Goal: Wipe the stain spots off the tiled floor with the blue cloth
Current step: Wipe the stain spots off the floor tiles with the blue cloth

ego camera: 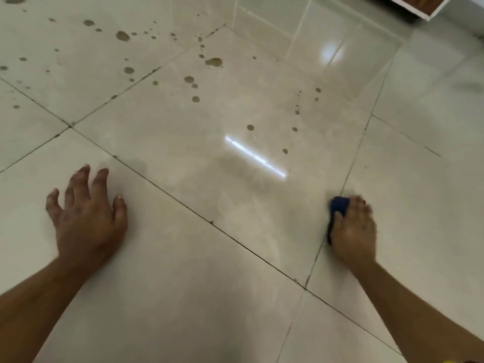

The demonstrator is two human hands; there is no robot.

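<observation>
My right hand [352,227] grips the bunched, dark blue cloth [337,209] on a grout line of the pale glossy tiled floor [209,297]; my left hand [87,216] rests spread flat. Farther ahead, brown stain spots [214,62] speckle the tiles.

The bunched dark-blue cloth [338,208] is mostly hidden under the right hand [353,227], whose fingers [362,205] are motion-blurred (grip unclear); a white-edged wooden cabinet [429,5] is cropped at the top.
</observation>
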